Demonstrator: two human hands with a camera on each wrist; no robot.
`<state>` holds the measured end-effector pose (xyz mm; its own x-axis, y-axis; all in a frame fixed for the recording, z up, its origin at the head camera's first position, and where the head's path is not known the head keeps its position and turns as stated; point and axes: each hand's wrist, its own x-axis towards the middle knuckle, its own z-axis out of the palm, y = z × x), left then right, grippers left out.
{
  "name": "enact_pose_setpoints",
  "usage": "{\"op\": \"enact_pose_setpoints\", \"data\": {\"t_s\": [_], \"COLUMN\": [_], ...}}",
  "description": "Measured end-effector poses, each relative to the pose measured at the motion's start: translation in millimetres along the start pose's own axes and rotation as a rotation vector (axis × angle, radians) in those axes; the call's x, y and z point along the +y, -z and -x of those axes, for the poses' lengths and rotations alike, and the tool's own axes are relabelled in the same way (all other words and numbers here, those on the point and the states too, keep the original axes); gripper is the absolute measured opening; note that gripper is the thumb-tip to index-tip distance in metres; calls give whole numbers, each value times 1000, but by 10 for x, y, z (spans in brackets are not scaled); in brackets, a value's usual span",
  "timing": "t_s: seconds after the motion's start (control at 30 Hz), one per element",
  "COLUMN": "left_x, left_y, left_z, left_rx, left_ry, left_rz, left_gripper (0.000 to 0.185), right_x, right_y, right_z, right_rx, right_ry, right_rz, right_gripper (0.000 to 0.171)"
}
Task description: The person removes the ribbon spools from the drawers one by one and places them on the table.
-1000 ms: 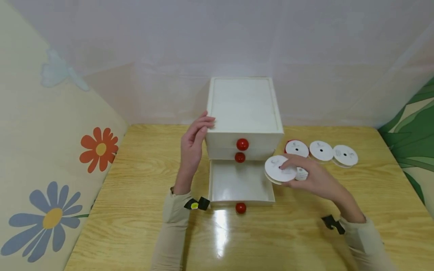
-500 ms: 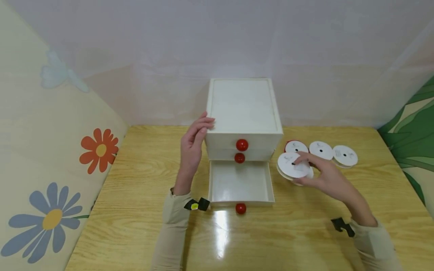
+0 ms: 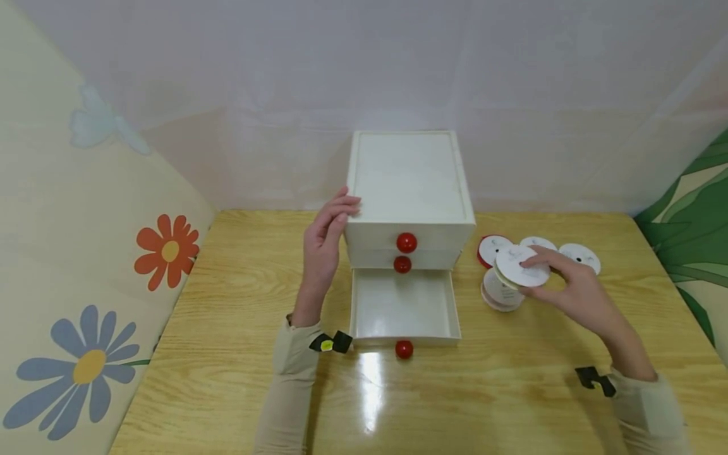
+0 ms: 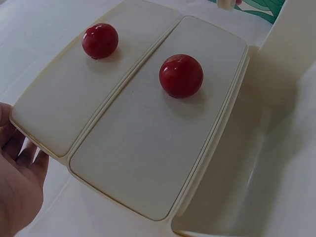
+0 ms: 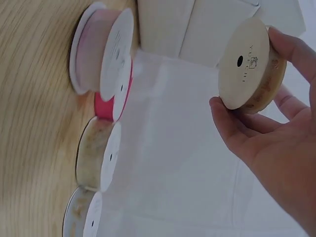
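Note:
My right hand (image 3: 574,294) pinches a ribbon spool (image 5: 242,74) by its rim, raised above the table. Gold-toned ribbon shows between its pale discs in the right wrist view. Below it on the table stands a spool of pale pink ribbon (image 3: 500,294), with a red ribbon spool (image 5: 105,106) just behind. My left hand (image 3: 322,246) rests against the left side of a white drawer cabinet (image 3: 409,177), fingertips on its top edge. The cabinet's bottom drawer (image 3: 404,309) is pulled out with nothing visible inside.
Two further ribbon spools, one pale (image 5: 96,155) and one whitish-gold (image 5: 81,212), continue the row behind my right hand. Red knobs (image 3: 406,242) stick out from the drawer fronts. A white sheet hangs behind the wooden table (image 3: 239,303); painted panels stand at both sides.
My right hand has carried the spool right, from over the drawer's right edge toward the row, uncovering the pink spool. My left hand has stayed on the cabinet.

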<state>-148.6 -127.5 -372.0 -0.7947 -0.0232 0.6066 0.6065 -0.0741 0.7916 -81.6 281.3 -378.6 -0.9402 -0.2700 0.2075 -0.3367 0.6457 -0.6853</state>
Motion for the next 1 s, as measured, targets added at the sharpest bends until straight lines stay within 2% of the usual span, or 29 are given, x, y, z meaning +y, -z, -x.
{"op": "enact_pose_setpoints", "data": {"t_s": [0.17, 0.4, 0.77, 1.0], "left_x": [14, 6, 3, 0], "left_y": [3, 10, -9, -9], "left_z": [-2, 1, -5, 2], "left_rx": [3, 5, -2, 5], "left_ry": [1, -4, -15, -2], "left_rz": [5, -1, 3, 7], "left_gripper": [22, 22, 21, 21], "right_x": [87, 242, 562, 672], "right_y": [81, 134, 118, 60], "right_z": [27, 74, 141, 205], "right_rx": [42, 77, 9, -4], "right_ry": [-98, -207, -338, -346], "right_rz": [-32, -2, 82, 115], "right_gripper": [34, 35, 38, 37]}}
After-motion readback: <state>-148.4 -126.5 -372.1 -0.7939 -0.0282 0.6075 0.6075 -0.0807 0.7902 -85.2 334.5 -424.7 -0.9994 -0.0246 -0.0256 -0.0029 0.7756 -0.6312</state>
